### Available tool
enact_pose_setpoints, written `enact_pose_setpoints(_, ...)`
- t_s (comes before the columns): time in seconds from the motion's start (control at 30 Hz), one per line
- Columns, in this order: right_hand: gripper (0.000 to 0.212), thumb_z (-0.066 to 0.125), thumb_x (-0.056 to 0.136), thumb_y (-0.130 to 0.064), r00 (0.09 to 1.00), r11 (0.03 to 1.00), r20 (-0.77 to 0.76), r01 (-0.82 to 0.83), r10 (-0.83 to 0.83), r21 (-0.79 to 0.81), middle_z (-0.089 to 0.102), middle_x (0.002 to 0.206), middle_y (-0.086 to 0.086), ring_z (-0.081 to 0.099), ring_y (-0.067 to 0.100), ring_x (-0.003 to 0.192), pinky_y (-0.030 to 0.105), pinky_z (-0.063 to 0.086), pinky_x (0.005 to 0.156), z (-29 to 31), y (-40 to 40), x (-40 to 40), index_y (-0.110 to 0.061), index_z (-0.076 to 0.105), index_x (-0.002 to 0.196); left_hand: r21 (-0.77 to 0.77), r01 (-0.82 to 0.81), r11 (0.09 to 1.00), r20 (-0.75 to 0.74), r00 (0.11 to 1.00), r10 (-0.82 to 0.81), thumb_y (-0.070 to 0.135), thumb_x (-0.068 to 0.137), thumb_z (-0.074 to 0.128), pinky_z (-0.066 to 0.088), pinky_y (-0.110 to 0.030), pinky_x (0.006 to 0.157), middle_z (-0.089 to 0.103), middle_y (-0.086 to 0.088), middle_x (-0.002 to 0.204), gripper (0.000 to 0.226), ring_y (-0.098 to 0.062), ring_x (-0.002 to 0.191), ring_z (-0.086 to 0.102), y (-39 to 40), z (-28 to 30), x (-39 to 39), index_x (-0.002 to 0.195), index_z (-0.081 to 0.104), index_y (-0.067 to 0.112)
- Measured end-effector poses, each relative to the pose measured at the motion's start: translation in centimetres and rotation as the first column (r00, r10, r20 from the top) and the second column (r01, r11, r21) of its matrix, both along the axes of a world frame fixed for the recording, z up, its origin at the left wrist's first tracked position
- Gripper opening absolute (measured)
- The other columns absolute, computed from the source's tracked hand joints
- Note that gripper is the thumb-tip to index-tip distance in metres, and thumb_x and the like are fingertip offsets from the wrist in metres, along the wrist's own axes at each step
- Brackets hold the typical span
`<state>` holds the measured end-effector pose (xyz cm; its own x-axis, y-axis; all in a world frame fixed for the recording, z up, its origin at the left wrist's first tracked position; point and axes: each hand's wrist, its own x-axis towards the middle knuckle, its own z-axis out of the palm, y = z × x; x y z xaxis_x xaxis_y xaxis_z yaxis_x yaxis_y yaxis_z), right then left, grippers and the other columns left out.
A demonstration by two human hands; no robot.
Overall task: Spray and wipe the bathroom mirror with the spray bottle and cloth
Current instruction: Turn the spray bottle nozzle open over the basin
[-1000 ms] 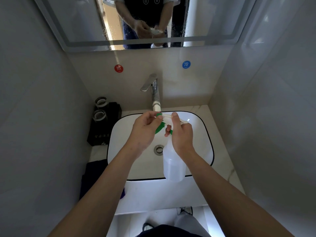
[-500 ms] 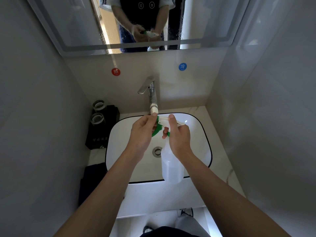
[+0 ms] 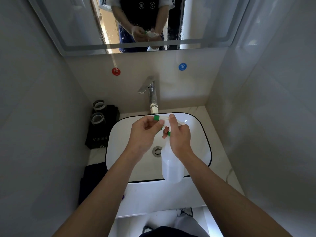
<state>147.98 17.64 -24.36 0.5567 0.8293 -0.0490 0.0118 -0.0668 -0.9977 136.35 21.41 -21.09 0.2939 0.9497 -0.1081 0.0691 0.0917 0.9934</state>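
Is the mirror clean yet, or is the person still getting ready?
Not clean yet: the mirror shows droplets, so some spraying may be done. Right hand grips the spray bottle over the sink; left hand pinches its green nozzle. Wiping remains; a dark cloth lies beside the sink.

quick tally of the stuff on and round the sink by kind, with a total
spray bottle: 1, held over the sink by both hands, left hand at the green nozzle, right hand round the neck
glass jars: 2
black box under the jars: 1
dark cloth: 1
tap: 1
round wall stickers: 2, red and blue
total: 8
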Motion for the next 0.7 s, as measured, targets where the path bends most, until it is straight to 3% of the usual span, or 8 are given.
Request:
enact_pose_setpoints(0.1,0.066,0.044,0.102,-0.05,1.0,1.0,-0.003,0.003,-0.003,0.001,0.06,0.053,0.002,0.058,0.024,0.06,0.038,0.048,0.07,0.0,-0.1,0.0,0.005,0.065,0.071,-0.017,0.002,1.0,0.033,0.999,-0.001,0.016,0.099,0.067,0.051,-0.012,0.069,0.073,0.004,0.079,0.011,-0.003,0.073,0.067,-0.2,0.5,0.0,0.094,0.073,0.009)
enact_pose_setpoints(0.23,0.064,0.044,0.106,-0.044,1.0,1.0,0.01,0.01,-0.01,-0.012,0.062,0.055,0.005,0.059,0.024,0.062,0.038,0.049,0.071,0.1,-0.2,-0.1,0.006,0.066,0.073,-0.05,-0.001,0.999,0.036,0.999,0.003,0.02,0.101,0.062,0.054,-0.02,0.079,0.072,0.0,0.082,0.018,-0.013,0.082,0.067,-0.2,0.7,-0.1,0.093,0.073,0.01)
enact_pose_setpoints(0.37,0.067,0.042,0.101,-0.055,0.999,0.999,0.013,-0.036,0.037,-0.027,0.064,0.061,0.006,0.055,0.025,0.066,0.037,0.046,0.072,0.1,-0.1,0.4,0.004,0.07,0.083,-0.023,0.018,1.0,-0.016,1.0,-0.019,0.016,0.1,0.063,0.049,-0.011,0.076,0.076,0.006,0.096,0.015,-0.001,0.085,0.068,-0.6,0.1,-0.4,0.11,0.073,0.013)
enact_pose_setpoints(0.5,0.062,0.044,0.108,-0.045,0.996,0.996,0.043,-0.07,0.072,-0.057,0.066,0.069,0.003,0.05,0.008,0.06,0.021,0.039,0.062,0.5,-0.6,1.4,0.003,0.067,0.077,0.009,-0.026,1.0,-0.135,0.99,0.027,0.009,0.098,0.065,0.044,0.0,0.073,0.072,0.003,0.113,0.026,-0.005,0.104,0.065,-1.0,-1.4,-1.6,0.123,0.066,0.018)
enact_pose_setpoints(0.6,0.054,0.049,0.107,-0.038,0.997,0.998,0.034,-0.064,0.065,-0.024,0.068,0.07,0.001,0.053,0.003,0.061,0.013,0.039,0.06,0.5,-1.1,2.0,-0.005,0.066,0.069,-0.083,0.002,0.997,-0.177,0.984,-0.017,-0.002,0.098,0.06,0.046,-0.002,0.068,0.069,-0.006,0.109,0.029,-0.005,0.09,0.063,-1.8,-2.8,-2.2,0.125,0.062,0.005)
enact_pose_setpoints(0.7,0.053,0.05,0.107,-0.039,0.997,0.997,-0.001,-0.079,0.079,-0.027,0.069,0.067,0.005,0.058,0.007,0.066,0.022,0.045,0.071,0.5,-1.1,2.2,-0.009,0.067,0.065,-0.199,0.087,0.976,-0.234,0.963,-0.133,-0.003,0.096,0.062,0.047,-0.004,0.065,0.064,-0.007,0.108,0.032,-0.013,0.09,0.062,-3.2,-4.7,-2.3,0.128,0.06,0.002)
